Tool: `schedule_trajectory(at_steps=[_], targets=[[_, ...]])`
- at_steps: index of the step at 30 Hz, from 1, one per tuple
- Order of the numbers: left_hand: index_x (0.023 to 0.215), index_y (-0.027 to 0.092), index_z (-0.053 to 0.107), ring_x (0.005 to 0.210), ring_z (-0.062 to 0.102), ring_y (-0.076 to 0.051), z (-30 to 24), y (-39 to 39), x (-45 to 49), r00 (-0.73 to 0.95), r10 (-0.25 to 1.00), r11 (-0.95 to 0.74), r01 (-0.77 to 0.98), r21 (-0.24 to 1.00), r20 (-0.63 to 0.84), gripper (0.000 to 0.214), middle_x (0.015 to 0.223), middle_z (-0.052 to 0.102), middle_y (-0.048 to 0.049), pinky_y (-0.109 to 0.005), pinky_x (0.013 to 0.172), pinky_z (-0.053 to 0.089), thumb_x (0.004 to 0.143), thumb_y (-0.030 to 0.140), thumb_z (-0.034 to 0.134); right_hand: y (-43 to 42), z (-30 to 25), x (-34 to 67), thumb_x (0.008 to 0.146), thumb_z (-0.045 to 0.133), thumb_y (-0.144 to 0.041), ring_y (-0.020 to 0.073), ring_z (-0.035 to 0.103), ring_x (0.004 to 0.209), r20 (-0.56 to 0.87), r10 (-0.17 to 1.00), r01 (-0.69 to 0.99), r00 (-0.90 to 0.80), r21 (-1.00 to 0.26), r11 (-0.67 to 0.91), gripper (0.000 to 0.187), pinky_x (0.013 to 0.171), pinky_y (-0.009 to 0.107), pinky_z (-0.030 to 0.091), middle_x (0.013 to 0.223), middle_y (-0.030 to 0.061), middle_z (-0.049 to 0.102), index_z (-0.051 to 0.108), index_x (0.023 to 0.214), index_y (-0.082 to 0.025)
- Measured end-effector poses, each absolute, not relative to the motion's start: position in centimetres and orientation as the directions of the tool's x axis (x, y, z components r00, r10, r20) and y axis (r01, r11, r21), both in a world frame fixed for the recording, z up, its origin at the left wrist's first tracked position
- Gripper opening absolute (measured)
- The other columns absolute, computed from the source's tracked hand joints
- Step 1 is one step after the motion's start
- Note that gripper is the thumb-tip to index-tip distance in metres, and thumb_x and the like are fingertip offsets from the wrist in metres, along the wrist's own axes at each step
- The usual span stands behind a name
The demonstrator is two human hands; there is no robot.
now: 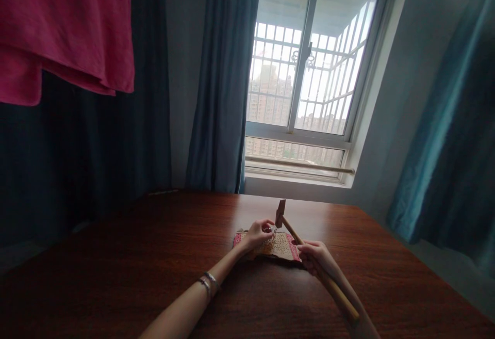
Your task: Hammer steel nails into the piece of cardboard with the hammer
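My right hand (315, 256) is closed around the wooden handle of a hammer (305, 248), whose dark metal head (280, 213) is raised just above a thin nail. My left hand (258, 232) pinches that small upright nail (274, 232) on a flat perforated board with a red edge (280, 247). The board lies on the dark wooden table (154, 267). Two bracelets (208, 282) sit on my left wrist.
Behind the table a barred window (305, 76) lets in light, with blue-grey curtains (222, 81) on both sides. A pink cloth (65, 29) hangs at the upper left. The table's far edge runs just below the window sill.
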State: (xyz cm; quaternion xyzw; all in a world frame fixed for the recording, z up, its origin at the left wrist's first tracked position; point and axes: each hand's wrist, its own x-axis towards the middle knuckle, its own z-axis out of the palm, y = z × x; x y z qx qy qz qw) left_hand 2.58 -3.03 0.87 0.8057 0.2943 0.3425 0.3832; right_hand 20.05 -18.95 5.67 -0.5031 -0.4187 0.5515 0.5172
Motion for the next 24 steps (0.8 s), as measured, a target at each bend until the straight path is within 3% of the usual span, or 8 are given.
schedule_trajectory(at_steps=[7, 24], targets=[[0.097, 0.015, 0.062, 0.070, 0.056, -0.014, 0.87, -3.16, 2.73, 0.574, 0.731, -0.573, 0.226, 0.788, 0.367, 0.030, 0.075, 0.062, -0.0013, -0.022, 0.064, 0.042, 0.068, 0.025, 0.058, -19.00, 5.86, 19.71, 0.059, 0.063, -0.032, 0.0049, 0.035, 0.027, -0.137, 0.989, -0.140, 0.048, -0.982, -0.129, 0.033, 0.026, 0.018, 0.021, 0.044, -0.0058, 0.046, 0.059, 0.083, -0.010], [0.107, 0.018, 0.054, 0.069, 0.054, -0.012, 0.49, -2.87, 2.78, 0.561, 0.737, -0.562, 0.199, 0.803, 0.376, 0.041, 0.076, 0.058, 0.0007, -0.021, 0.064, 0.042, 0.066, 0.017, 0.056, -19.18, 6.14, 19.53, 0.059, 0.062, -0.033, 0.0049, 0.036, 0.029, -0.153, 0.986, -0.141, 0.060, -0.979, -0.144, 0.037, 0.027, 0.017, 0.021, 0.044, -0.0058, 0.046, 0.059, 0.088, -0.010]])
